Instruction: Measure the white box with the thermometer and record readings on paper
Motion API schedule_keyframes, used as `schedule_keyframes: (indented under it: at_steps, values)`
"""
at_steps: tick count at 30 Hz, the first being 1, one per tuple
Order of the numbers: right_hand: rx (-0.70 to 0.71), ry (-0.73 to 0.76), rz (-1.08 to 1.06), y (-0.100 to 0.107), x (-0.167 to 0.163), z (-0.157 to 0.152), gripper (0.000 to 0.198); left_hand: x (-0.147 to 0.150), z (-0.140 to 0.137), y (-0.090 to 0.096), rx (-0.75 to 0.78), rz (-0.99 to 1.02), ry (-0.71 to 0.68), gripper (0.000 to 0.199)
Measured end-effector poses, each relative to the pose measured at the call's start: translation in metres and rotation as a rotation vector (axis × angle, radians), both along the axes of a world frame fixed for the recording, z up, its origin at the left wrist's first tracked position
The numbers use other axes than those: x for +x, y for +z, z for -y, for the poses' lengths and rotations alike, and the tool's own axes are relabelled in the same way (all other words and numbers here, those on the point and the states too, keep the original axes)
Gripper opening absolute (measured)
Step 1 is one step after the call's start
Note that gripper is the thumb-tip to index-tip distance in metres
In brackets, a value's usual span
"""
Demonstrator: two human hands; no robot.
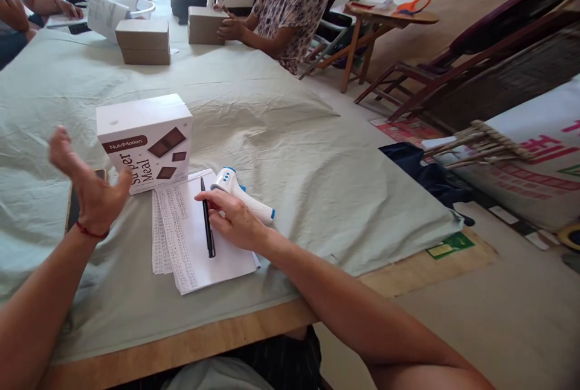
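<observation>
My left hand (93,191) is raised with its fingers spread, holding nothing, just left of a white box (144,145) printed with brown bars and "Super Meal". Under that wrist, a phone (72,209) lies partly hidden on the cloth. A black pen (208,230) is in the fingers of my right hand (235,215), above a stack of papers (222,269) with handwritten lines along the left side. Right behind this hand lies a white and blue infrared thermometer (251,203), partly covered by it.
A pale green cloth (294,136) covers the table. Toward the far end stand two brown cardboard boxes (145,46), one touched by another person's hands (233,29). To the right are a small wooden table (389,14) with orange scissors (414,5) and a dark chair (421,73).
</observation>
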State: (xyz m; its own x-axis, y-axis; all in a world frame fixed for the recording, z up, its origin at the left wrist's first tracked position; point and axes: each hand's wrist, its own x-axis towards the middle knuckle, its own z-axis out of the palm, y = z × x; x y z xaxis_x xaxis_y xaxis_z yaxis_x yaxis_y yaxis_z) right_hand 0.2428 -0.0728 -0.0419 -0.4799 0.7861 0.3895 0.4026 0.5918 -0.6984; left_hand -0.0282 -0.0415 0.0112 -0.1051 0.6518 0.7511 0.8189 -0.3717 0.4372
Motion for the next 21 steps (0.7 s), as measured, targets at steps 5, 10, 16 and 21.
schedule_keyframes:
  at_steps: [5,10,16,21]
  values:
    - [-0.047,0.007,-0.100,0.003,-0.005,0.007,0.018,0.027,0.029,0.014,0.163,-0.355,-0.324,0.022]
    - [-0.205,-0.098,-0.259,0.010,-0.011,0.014,0.018,0.048,0.037,-0.002,-0.539,-0.472,-0.498,0.008]
    - [-0.577,-0.041,-0.648,0.003,-0.018,0.013,0.024,0.050,0.031,-0.020,-0.829,-0.431,-0.495,0.026]
    - [-0.713,-0.051,-0.630,-0.003,-0.019,0.013,0.031,0.051,0.030,-0.019,-0.888,-0.448,-0.486,0.026]
